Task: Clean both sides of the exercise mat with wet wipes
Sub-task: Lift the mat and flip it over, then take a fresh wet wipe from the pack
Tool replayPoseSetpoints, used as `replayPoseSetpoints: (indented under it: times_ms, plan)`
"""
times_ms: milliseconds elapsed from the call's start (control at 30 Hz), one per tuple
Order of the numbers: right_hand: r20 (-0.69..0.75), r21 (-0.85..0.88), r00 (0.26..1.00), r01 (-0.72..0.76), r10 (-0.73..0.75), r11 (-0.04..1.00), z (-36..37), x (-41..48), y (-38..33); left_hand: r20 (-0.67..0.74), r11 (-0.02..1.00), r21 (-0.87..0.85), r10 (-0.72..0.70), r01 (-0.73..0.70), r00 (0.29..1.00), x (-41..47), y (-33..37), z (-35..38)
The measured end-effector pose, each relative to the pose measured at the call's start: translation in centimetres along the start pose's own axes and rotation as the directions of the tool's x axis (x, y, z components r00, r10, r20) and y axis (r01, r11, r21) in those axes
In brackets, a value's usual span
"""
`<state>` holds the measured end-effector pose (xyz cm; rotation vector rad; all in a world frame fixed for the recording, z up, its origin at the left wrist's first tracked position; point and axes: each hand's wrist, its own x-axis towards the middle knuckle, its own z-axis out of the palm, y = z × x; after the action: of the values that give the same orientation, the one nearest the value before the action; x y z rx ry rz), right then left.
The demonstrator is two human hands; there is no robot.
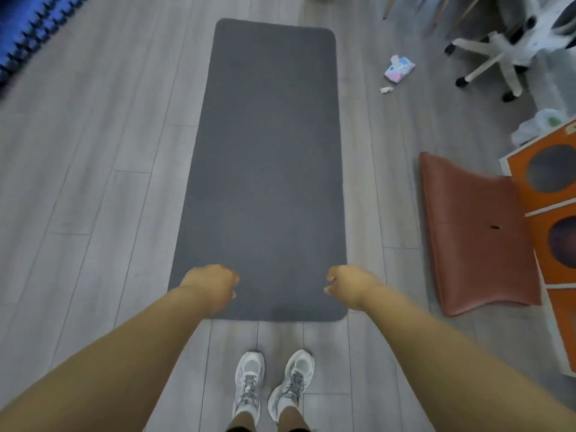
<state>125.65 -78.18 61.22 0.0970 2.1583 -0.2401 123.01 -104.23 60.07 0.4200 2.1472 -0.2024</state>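
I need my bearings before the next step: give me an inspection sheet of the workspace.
Surface: grey plank floor, exercise mat lying flat on it.
Job's things: wet wipes pack on floor right of the mat's far end; crumpled wipe beside it.
Clutter: brown pad, orange boxes, plastic bag at right.
Hands: left hand and right hand over the mat's near end, both curled, nothing seen held.
Cables: nothing seen.
Surroundings: office chair base far right, blue foam tiles far left.
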Motion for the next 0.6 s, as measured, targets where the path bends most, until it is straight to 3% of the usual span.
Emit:
replayPoseSetpoints:
  times_ms: [367,600]
  plan:
    - [-0.277,-0.061,0.961,-0.026,0.008,0.998,-11.1,-11.8,-2.8,-0.261,0.99,0.141,0.046,-0.009,0.964,-9.6,-1.9,-14.9]
    - [-0.408,-0.053,0.912,-0.08,0.052,0.995,-17.2,-17.7,-0.6,-0.402,0.976,0.216,0.112,-0.025,0.909,-13.7,0.5,-24.2]
